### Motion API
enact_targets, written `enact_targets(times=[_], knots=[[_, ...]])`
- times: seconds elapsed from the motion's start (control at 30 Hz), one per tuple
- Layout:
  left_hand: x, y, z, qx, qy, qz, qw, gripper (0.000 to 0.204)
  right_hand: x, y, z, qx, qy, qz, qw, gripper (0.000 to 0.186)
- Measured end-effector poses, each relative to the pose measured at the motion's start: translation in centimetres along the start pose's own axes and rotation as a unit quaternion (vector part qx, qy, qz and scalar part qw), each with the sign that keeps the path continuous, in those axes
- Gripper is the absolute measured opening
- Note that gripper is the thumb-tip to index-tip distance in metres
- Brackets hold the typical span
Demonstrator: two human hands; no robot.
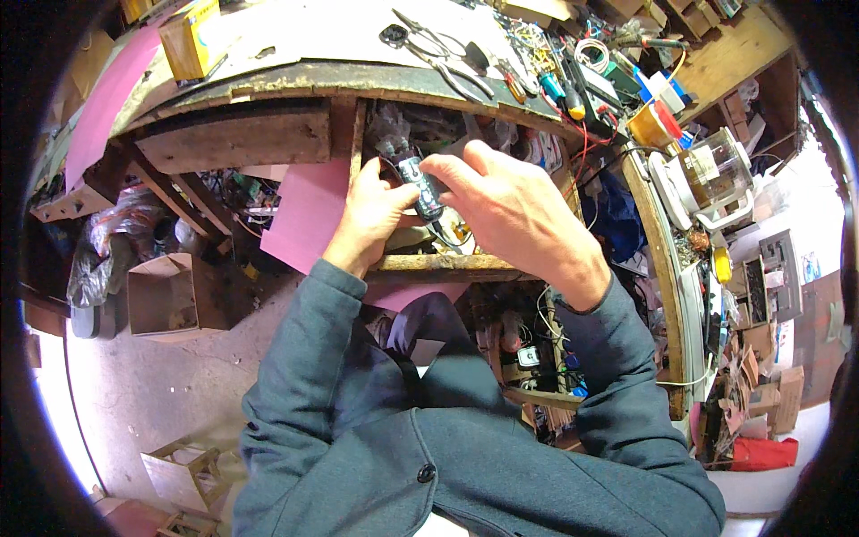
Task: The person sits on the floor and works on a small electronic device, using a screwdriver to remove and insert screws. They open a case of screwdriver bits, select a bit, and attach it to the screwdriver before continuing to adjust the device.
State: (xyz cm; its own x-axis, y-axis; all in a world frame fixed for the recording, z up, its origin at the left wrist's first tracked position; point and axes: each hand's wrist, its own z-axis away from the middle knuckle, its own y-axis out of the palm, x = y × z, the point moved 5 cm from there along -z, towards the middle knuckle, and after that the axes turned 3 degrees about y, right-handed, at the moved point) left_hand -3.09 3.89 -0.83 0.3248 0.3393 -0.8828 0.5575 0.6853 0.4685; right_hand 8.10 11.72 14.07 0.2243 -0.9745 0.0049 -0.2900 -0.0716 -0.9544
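A small black device with pale print and a thin cord at its lower end is held over an open drawer. My left hand grips it from the left, the thumb lying across its lower part. From the right, my right hand reaches over with fingers bent, and the index finger and thumb meet the device's right edge. Part of the device is hidden by the fingers. Below both hands runs the drawer's wooden front edge. Clear plastic bags lie in the drawer behind the device.
On the worn bench ahead lie pliers and a yellow box. Screwdrivers and wires crowd its right side. A clear-lidded machine stands at the right. A cardboard box sits on the floor at the left.
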Motion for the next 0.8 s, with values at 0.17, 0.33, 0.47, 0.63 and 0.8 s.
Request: enact_targets(times=[0.17,0.33,0.47,0.63,0.8], knots=[[0.1,-0.1,0.0,-0.003,-0.001,0.039,0.999,0.037,-0.6,-0.8,0.0,0.010,0.006,-0.076,0.997,0.028],[0.5,-0.3,-0.1,-0.001,0.009,0.028,1.000,0.038,-1.1,0.3,0.2,0.022,0.018,-0.026,0.999,0.027],[0.4,-0.2,-0.1,-0.008,0.005,0.013,1.000,0.038,-0.7,0.0,0.0,-0.043,-0.036,-0.076,0.996,0.023],[0.4,-0.1,-0.2,-0.001,-0.001,0.005,1.000,0.037,-1.0,0.3,-0.3,-0.014,-0.011,0.002,1.000,0.022],[0.1,-0.1,0.1,-0.006,-0.002,0.016,1.000,0.037,-0.7,-0.2,-0.1,-0.030,-0.023,-0.057,0.998,0.021]])
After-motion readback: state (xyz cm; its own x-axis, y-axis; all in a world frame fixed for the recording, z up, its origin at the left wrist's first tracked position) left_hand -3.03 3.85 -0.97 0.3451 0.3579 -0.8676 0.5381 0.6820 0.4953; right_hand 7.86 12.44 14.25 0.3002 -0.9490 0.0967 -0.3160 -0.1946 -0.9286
